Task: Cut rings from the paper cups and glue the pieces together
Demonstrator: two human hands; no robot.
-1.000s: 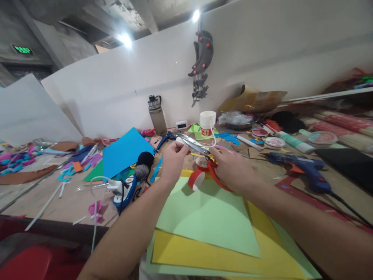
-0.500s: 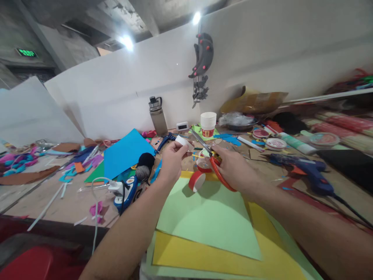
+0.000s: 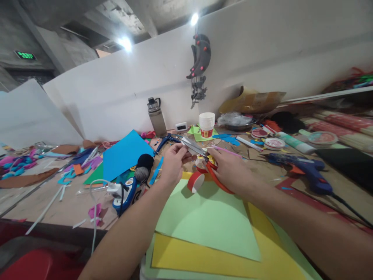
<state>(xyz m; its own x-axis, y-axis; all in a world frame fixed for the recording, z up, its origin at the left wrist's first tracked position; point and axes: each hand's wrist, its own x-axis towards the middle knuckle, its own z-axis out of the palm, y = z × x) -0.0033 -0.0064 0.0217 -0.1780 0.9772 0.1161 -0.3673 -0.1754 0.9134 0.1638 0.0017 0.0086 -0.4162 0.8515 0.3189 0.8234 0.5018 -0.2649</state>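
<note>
My left hand (image 3: 172, 165) pinches a small white piece of paper (image 3: 183, 141), mostly hidden behind fingers and blades. My right hand (image 3: 230, 166) grips a pair of scissors (image 3: 217, 179) by the orange handles. Their metal blades reach left across the white piece, close to my left fingertips. Below the scissors, a red-and-white paper ring (image 3: 196, 182) sits on a light green sheet (image 3: 210, 217). Another red-and-white round piece stands just behind it, partly covered by the scissors. Yellow paper (image 3: 186, 252) lies under the green sheet.
A stack of paper cups (image 3: 207, 123) and a grey bottle (image 3: 157, 118) stand at the back. On the right lies a blue glue gun (image 3: 309, 171) with a cord. To the left are a blue sheet (image 3: 125, 155), a power strip (image 3: 125, 198) and scattered scraps.
The scissors have swung left and their blades now lie over the white piece in my left hand. A pink-purple strip now shows behind my right hand. The view shifts slightly.
</note>
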